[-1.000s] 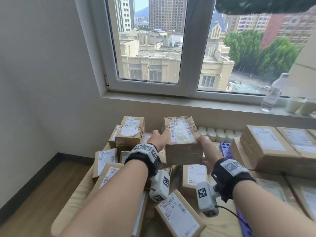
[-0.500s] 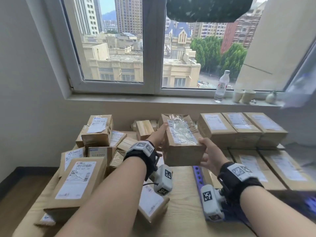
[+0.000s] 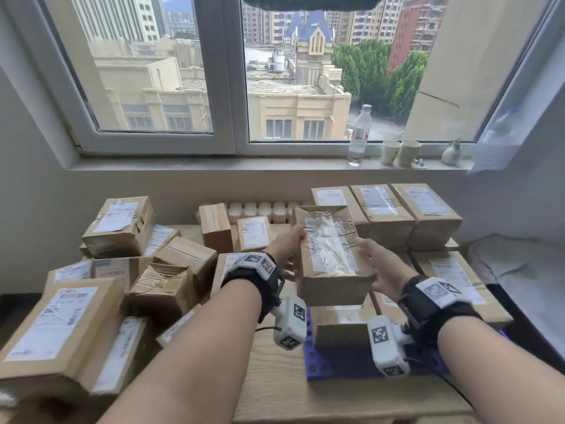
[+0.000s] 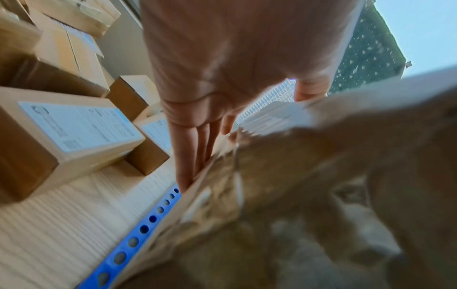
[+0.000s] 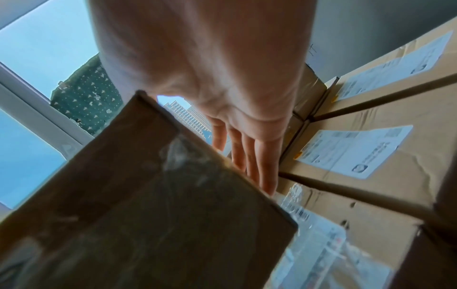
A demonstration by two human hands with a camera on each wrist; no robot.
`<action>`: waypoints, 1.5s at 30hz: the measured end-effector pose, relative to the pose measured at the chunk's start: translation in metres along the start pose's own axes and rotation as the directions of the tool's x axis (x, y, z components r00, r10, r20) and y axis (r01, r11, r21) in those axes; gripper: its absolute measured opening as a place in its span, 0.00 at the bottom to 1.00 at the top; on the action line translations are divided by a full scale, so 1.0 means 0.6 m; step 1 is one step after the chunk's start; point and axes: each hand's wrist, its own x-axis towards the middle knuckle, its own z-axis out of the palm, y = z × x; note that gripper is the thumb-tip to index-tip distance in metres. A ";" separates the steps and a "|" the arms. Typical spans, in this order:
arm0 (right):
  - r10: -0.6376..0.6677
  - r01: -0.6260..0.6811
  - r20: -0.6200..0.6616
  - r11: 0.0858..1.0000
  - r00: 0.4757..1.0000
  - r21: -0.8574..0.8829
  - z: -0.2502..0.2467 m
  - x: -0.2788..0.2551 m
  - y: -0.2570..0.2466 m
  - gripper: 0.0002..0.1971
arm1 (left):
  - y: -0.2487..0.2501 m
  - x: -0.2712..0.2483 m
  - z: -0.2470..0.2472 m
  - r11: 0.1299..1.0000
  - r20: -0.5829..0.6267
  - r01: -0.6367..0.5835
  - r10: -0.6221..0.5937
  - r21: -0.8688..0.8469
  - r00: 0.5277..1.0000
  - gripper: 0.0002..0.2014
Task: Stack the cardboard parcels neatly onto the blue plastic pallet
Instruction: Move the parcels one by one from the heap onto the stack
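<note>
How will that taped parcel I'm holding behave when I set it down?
The taped parcel looks stiff; flat faces should sit steady. Wrinkled tape may be slippery. Left hand and right hand press its sides with straight fingers, so probably light.

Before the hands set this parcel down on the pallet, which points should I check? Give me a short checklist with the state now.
1. Both hands hold the taped brown cardboard parcel: left hand and right hand press its sides: ok.
2. Parcel over the blue perforated plastic pallet: ok.
3. Parcel level: tilted, not ok.
4. Lined up with the labelled box below: cannot tell.
5. Fingers free of pinching: cannot tell.
</note>
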 end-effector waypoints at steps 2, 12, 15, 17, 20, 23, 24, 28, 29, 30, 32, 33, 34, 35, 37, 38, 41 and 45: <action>0.011 -0.013 -0.025 0.998 1.000 -0.069 -0.019 0.016 0.007 0.17 | -0.005 0.015 0.025 0.999 0.024 0.033 -0.033 0.002 0.999 0.09; 0.047 -0.058 -0.052 0.968 0.998 -0.245 -0.086 0.078 0.045 0.18 | -0.020 0.063 0.097 0.992 -0.002 0.108 -0.108 -0.060 0.994 0.04; 0.042 -0.054 -0.050 0.959 0.998 -0.279 -0.094 0.090 0.048 0.18 | -0.018 0.079 0.107 0.994 -0.016 0.111 -0.112 -0.015 0.994 0.05; 0.028 -0.047 -0.062 0.941 0.998 -0.336 -0.096 0.097 0.049 0.20 | -0.020 0.091 0.110 0.994 -0.025 0.111 -0.111 0.008 0.994 0.06; -0.004 -0.028 -0.078 0.914 0.997 -0.405 -0.100 0.106 0.053 0.25 | -0.023 0.097 0.111 0.995 -0.026 0.096 -0.096 0.031 0.995 0.05; -0.035 0.003 -0.064 0.897 0.997 -0.441 -0.101 0.116 0.055 0.29 | -0.023 0.100 0.109 0.995 -0.027 0.089 -0.088 0.043 0.996 0.05; -0.039 0.007 -0.062 0.897 0.997 -0.441 -0.100 0.116 0.053 0.29 | -0.023 0.103 0.108 0.995 -0.028 0.086 -0.085 0.047 0.996 0.04; -0.030 0.000 -0.061 0.893 0.998 -0.451 -0.098 0.122 0.050 0.29 | -0.024 0.110 0.105 0.993 -0.030 0.079 -0.077 0.083 0.997 0.04; -0.031 0.001 -0.059 0.891 0.998 -0.455 -0.098 0.124 0.051 0.28 | -0.024 0.111 0.105 0.993 -0.024 0.080 -0.078 0.089 0.997 0.04; -0.031 0.002 -0.058 0.891 0.998 -0.455 -0.098 0.125 0.051 0.28 | -0.024 0.111 0.105 0.992 -0.017 0.081 -0.079 0.093 0.997 0.05; -0.028 -0.001 -0.058 0.892 0.998 -0.453 -0.098 0.126 0.052 0.27 | -0.025 0.112 0.104 0.992 -0.010 0.080 -0.080 0.094 0.997 0.05; -0.025 -0.005 -0.061 0.893 0.998 -0.451 -0.098 0.128 0.053 0.27 | -0.026 0.111 0.104 0.992 -0.013 0.081 -0.080 0.093 0.997 0.05; -0.021 -0.010 -0.064 0.894 0.998 -0.447 -0.097 0.128 0.053 0.27 | -0.026 0.111 0.104 0.993 -0.017 0.079 -0.078 0.090 0.997 0.05; -0.016 -0.014 -0.065 0.898 0.998 -0.440 -0.097 0.129 0.054 0.28 | -0.026 0.109 0.104 0.993 -0.021 0.080 -0.078 0.090 0.997 0.05; -0.006 -0.022 -0.063 0.902 0.998 -0.431 -0.096 0.133 0.057 0.29 | -0.027 0.109 0.106 0.992 -0.025 0.081 -0.079 0.098 0.997 0.09; -0.006 -0.021 -0.061 0.902 0.998 -0.431 -0.096 0.134 0.058 0.29 | -0.027 0.108 0.106 0.991 -0.026 0.081 -0.079 0.104 0.997 0.12; -0.011 -0.016 -0.057 0.895 0.998 -0.446 -0.094 0.133 0.061 0.30 | -0.028 0.105 0.106 0.990 -0.013 0.083 -0.082 0.116 0.997 0.17; -0.112 0.042 -0.114 0.869 0.987 -0.494 -0.093 0.131 0.051 0.32 | -0.027 0.100 0.099 0.990 -0.001 0.053 -0.054 0.134 0.999 0.14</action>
